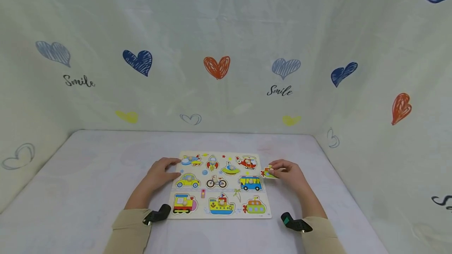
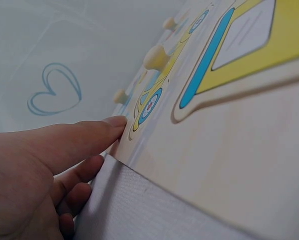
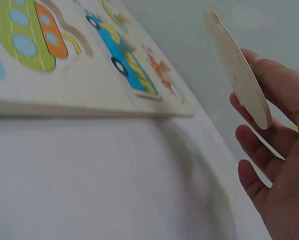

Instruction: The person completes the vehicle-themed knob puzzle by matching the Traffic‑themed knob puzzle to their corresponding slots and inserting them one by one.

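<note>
A wooden peg puzzle board (image 1: pixel 202 214) with printed vehicles lies flat in front of me. At its upper left edge my left hand (image 1: pixel 155 176) rests its thumb (image 2: pixel 97 132) and index finger on the board; the other fingers are loosely bent beside the edge. My right hand (image 1: pixel 291 172) pinches a submarine puzzle piece (image 1: pixel 267 173) just off the board's right edge. In the right wrist view this piece (image 3: pixel 239 72) is held tilted, its plain wooden side and edge showing, raised above the table. The matching submarine picture (image 1: pixel 255 206) is at the board's lower right, without a knob.
Other knobbed pieces sit in the board, among them a bus (image 1: pixel 250 182), a boat (image 1: pixel 221 205), a train (image 1: pixel 183 204) and a helicopter (image 1: pixel 247 162). A white cloth covers the table (image 1: pixel 88 191). Behind hangs a pale curtain (image 1: pixel 176 19) with printed hearts.
</note>
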`<move>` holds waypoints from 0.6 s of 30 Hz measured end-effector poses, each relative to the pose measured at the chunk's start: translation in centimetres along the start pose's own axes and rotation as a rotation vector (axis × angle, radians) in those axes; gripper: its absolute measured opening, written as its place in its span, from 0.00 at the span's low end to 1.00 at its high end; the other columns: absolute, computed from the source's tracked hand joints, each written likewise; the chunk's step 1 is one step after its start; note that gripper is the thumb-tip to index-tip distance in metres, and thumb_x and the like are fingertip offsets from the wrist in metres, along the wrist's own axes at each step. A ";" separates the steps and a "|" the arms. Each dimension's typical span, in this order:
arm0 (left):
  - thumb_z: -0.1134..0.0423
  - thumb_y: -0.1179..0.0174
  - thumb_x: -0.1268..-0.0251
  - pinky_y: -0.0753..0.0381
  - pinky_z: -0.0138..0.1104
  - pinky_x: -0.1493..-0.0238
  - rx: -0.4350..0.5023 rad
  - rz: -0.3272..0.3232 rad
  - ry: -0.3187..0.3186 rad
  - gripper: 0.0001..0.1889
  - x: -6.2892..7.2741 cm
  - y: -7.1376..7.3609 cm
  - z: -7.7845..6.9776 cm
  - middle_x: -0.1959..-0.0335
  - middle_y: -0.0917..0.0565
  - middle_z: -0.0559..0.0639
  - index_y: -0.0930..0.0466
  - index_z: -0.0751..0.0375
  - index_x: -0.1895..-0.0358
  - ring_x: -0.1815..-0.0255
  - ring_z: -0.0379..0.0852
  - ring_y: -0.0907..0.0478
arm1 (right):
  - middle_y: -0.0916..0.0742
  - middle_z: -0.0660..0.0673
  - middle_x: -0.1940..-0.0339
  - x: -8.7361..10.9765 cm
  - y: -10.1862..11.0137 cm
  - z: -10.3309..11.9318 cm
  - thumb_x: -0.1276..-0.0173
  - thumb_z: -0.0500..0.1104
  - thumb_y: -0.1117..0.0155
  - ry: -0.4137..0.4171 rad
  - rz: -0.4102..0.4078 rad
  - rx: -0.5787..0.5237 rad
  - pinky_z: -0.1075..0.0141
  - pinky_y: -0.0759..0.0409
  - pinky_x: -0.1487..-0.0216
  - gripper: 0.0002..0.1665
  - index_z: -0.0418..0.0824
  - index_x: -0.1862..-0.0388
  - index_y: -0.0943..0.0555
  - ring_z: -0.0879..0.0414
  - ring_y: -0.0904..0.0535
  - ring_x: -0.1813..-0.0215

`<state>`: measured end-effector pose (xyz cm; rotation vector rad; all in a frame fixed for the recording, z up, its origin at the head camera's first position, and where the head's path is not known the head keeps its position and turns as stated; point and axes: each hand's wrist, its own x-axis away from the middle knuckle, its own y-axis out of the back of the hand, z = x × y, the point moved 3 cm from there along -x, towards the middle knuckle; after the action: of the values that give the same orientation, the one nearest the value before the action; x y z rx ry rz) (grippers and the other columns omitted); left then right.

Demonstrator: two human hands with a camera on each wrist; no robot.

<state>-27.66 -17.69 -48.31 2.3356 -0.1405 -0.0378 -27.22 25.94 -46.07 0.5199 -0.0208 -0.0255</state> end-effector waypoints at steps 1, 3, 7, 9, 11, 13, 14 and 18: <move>0.63 0.32 0.42 0.29 0.55 0.43 -0.001 0.000 0.002 0.27 0.0 0.0 0.0 0.43 0.25 0.63 0.24 0.63 0.38 0.43 0.62 0.30 | 0.16 0.44 0.50 0.4 -0.3 0.4 0.40 0.42 0.27 0.014 0.013 0.006 0.63 0.25 0.53 0.08 0.38 0.68 0.15 0.47 0.26 0.44; 0.63 0.32 0.42 0.30 0.56 0.42 -0.002 0.000 0.005 0.26 0.0 -0.1 -0.1 0.43 0.25 0.63 0.24 0.64 0.38 0.42 0.63 0.30 | 0.15 0.44 0.51 1.1 -0.8 1.0 0.41 0.41 0.27 0.026 0.034 0.007 0.63 0.25 0.53 0.07 0.38 0.69 0.16 0.47 0.26 0.45; 0.63 0.32 0.41 0.30 0.56 0.41 -0.001 -0.006 0.006 0.26 -0.1 0.0 -0.1 0.43 0.25 0.63 0.24 0.64 0.38 0.42 0.63 0.30 | 0.15 0.47 0.54 1.8 -1.6 2.0 0.43 0.40 0.25 0.031 0.071 0.003 0.61 0.28 0.53 0.08 0.40 0.72 0.17 0.50 0.26 0.49; 0.63 0.32 0.42 0.30 0.56 0.41 0.004 -0.005 0.008 0.27 -0.2 0.0 -0.2 0.42 0.25 0.64 0.25 0.64 0.38 0.41 0.63 0.31 | 0.16 0.48 0.55 2.1 -1.9 2.3 0.44 0.40 0.24 0.028 0.099 -0.006 0.61 0.28 0.55 0.08 0.40 0.72 0.17 0.51 0.27 0.51; 0.63 0.32 0.42 0.30 0.56 0.41 0.004 -0.002 0.008 0.27 -0.2 0.0 -0.3 0.42 0.25 0.64 0.25 0.64 0.38 0.41 0.63 0.31 | 0.16 0.47 0.56 2.5 -2.1 2.5 0.44 0.40 0.24 0.050 0.143 -0.015 0.61 0.28 0.56 0.08 0.40 0.72 0.17 0.50 0.27 0.53; 0.63 0.32 0.42 0.30 0.56 0.41 0.005 0.001 0.005 0.27 -0.2 0.0 -0.3 0.42 0.25 0.64 0.25 0.65 0.38 0.41 0.64 0.30 | 0.17 0.46 0.56 3.0 -2.3 2.7 0.44 0.40 0.24 0.084 0.198 -0.023 0.63 0.29 0.58 0.09 0.39 0.72 0.17 0.50 0.28 0.55; 0.63 0.32 0.42 0.30 0.56 0.41 0.005 0.003 0.006 0.27 -0.2 0.0 -0.3 0.42 0.25 0.64 0.25 0.65 0.38 0.41 0.64 0.30 | 0.17 0.45 0.56 3.2 -2.4 2.8 0.44 0.40 0.24 0.100 0.225 -0.027 0.64 0.29 0.60 0.09 0.39 0.71 0.17 0.50 0.28 0.57; 0.63 0.32 0.42 0.30 0.56 0.42 0.004 0.010 -0.002 0.27 0.0 0.0 -0.2 0.43 0.25 0.64 0.24 0.65 0.39 0.42 0.64 0.30 | 0.18 0.43 0.56 4.1 -2.8 3.1 0.43 0.40 0.25 0.157 0.327 -0.045 0.68 0.30 0.66 0.09 0.38 0.71 0.18 0.50 0.29 0.63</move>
<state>-27.70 -17.55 -48.13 2.3385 -0.1537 -0.0343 -23.28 21.84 -44.71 0.4677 0.0479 0.3333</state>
